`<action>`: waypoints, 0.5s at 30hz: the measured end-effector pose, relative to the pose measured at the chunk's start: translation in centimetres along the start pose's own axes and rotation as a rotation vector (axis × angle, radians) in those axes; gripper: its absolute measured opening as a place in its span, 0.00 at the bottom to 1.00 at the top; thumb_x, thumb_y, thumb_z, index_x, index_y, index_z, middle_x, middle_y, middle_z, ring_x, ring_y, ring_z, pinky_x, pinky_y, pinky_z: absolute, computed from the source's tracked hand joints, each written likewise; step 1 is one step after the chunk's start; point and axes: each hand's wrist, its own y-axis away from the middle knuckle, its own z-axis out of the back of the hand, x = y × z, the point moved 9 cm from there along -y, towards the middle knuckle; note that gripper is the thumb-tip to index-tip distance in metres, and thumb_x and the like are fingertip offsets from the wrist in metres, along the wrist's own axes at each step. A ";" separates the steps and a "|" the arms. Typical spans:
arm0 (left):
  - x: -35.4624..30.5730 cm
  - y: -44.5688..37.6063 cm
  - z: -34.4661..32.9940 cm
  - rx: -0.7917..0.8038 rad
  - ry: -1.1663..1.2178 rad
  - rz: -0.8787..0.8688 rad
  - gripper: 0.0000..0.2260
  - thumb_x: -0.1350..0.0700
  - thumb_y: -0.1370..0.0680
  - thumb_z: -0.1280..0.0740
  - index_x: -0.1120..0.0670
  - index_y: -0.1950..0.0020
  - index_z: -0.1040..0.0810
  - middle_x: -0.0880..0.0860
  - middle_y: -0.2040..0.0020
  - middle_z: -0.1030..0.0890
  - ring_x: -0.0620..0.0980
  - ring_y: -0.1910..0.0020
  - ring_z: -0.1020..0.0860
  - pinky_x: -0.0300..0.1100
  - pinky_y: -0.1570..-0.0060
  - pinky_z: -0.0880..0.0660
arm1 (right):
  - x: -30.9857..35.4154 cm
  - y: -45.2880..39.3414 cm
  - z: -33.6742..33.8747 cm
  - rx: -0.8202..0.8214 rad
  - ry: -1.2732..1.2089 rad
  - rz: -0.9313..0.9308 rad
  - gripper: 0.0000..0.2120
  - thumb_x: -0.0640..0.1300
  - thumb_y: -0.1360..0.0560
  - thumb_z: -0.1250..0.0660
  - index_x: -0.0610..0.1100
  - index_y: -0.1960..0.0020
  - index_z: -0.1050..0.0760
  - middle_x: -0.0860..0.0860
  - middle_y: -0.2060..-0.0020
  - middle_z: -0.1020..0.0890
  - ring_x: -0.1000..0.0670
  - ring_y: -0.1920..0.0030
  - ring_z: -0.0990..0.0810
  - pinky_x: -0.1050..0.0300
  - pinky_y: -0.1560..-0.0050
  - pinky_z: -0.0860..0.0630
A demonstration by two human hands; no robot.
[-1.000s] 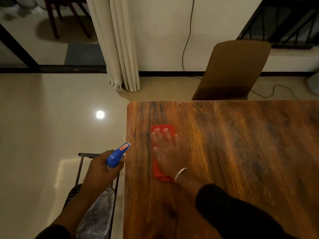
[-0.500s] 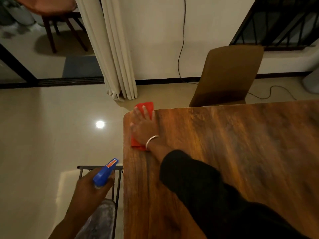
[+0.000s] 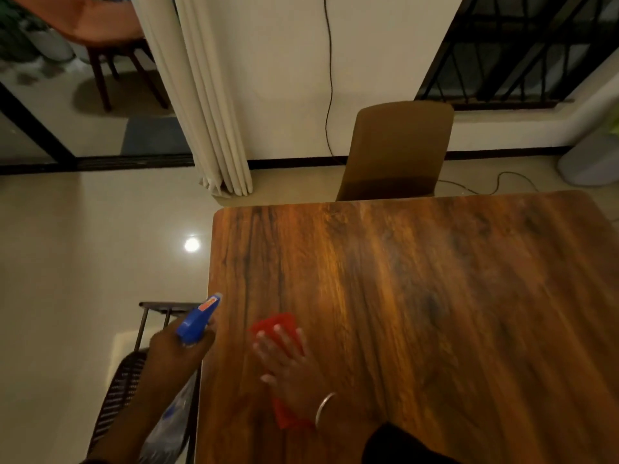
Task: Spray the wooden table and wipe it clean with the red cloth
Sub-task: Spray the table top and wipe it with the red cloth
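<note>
The table (image 3: 418,296) is wooden, with dark grain running from near to far edge. The right hand (image 3: 288,360) lies flat on the cloth (image 3: 279,324) near the table's left edge, toward the near end; its fingers are straight and spread, pressing the cloth onto the wood. Red fabric shows beyond the fingertips and again under the wrist, where a bangle (image 3: 324,408) sits. The sleeve (image 3: 402,445) is dark.

The left hand (image 3: 177,356) is off the table, just beside its left edge, fingers curled round the neck of the sprayer (image 3: 199,319). The blue nozzle points up and toward the table; the clear bottle body hangs below the hand.

A dark wire chair (image 3: 134,380) stands under that hand. A brown chair (image 3: 398,152) stands at the table's far edge. A curtain (image 3: 207,112) hangs beyond the far left corner.
</note>
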 end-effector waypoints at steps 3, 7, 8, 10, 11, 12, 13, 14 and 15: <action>-1.3 3.9 -0.7 0.011 0.057 0.028 0.09 0.58 0.25 0.29 0.49 0.61 0.26 0.51 0.68 0.21 0.48 0.69 0.20 0.49 0.63 0.23 | -5.9 5.4 -0.1 0.077 -0.135 -0.178 0.32 0.54 0.13 0.47 0.55 0.13 0.56 0.53 0.14 0.62 0.42 0.15 0.65 0.30 0.17 0.56; -4.9 8.5 -2.1 0.063 0.027 -0.036 0.07 0.56 0.23 0.30 0.46 0.57 0.25 0.52 0.62 0.19 0.52 0.63 0.19 0.53 0.56 0.21 | -9.9 10.3 1.0 0.187 -0.211 -0.246 0.32 0.45 0.13 0.49 0.53 0.13 0.59 0.50 0.14 0.63 0.43 0.15 0.65 0.34 0.16 0.55; -5.7 9.8 -2.6 0.074 0.023 -0.027 0.07 0.55 0.23 0.31 0.45 0.57 0.26 0.52 0.62 0.19 0.52 0.63 0.19 0.53 0.55 0.21 | -9.8 11.3 1.4 0.220 -0.219 -0.215 0.32 0.43 0.13 0.49 0.52 0.13 0.57 0.50 0.14 0.61 0.43 0.14 0.63 0.35 0.15 0.55; -7.5 12.2 -4.1 0.097 0.038 -0.005 0.07 0.56 0.22 0.32 0.47 0.57 0.26 0.52 0.64 0.21 0.50 0.64 0.20 0.54 0.55 0.21 | -9.2 13.2 2.0 0.265 -0.207 -0.143 0.31 0.41 0.13 0.48 0.52 0.13 0.54 0.51 0.13 0.59 0.44 0.14 0.60 0.36 0.15 0.54; -8.7 13.5 -4.7 0.079 0.045 -0.016 0.05 0.56 0.22 0.31 0.49 0.56 0.26 0.52 0.64 0.21 0.49 0.65 0.21 0.50 0.56 0.22 | -8.7 14.5 2.1 0.290 -0.211 -0.113 0.31 0.40 0.13 0.48 0.52 0.13 0.53 0.51 0.13 0.58 0.45 0.14 0.59 0.37 0.15 0.53; -9.9 14.7 -5.2 0.055 0.042 -0.043 0.03 0.56 0.23 0.31 0.51 0.54 0.24 0.52 0.62 0.20 0.48 0.64 0.21 0.47 0.58 0.23 | -8.3 15.8 2.3 0.309 -0.219 -0.083 0.32 0.38 0.14 0.46 0.51 0.13 0.51 0.51 0.13 0.57 0.45 0.14 0.58 0.39 0.15 0.52; -11.0 15.8 -6.0 0.051 0.044 -0.066 0.04 0.56 0.22 0.31 0.55 0.50 0.23 0.54 0.60 0.19 0.48 0.62 0.21 0.46 0.57 0.23 | -8.0 17.2 2.5 0.313 -0.252 -0.059 0.32 0.37 0.14 0.45 0.50 0.13 0.49 0.51 0.13 0.56 0.46 0.14 0.56 0.41 0.15 0.50; -11.5 17.0 -7.1 0.068 0.040 -0.061 0.07 0.56 0.22 0.31 0.58 0.47 0.22 0.56 0.57 0.18 0.50 0.60 0.20 0.49 0.53 0.22 | -7.8 18.6 2.8 0.298 -0.328 -0.054 0.33 0.36 0.15 0.43 0.49 0.14 0.48 0.49 0.13 0.55 0.46 0.14 0.53 0.44 0.15 0.48; -11.9 17.7 -8.1 0.100 0.026 -0.050 0.10 0.57 0.21 0.32 0.60 0.44 0.22 0.59 0.53 0.18 0.54 0.55 0.20 0.53 0.47 0.23 | -8.0 19.4 3.2 0.259 -0.451 -0.087 0.34 0.36 0.16 0.40 0.48 0.14 0.47 0.48 0.13 0.55 0.45 0.14 0.50 0.47 0.15 0.46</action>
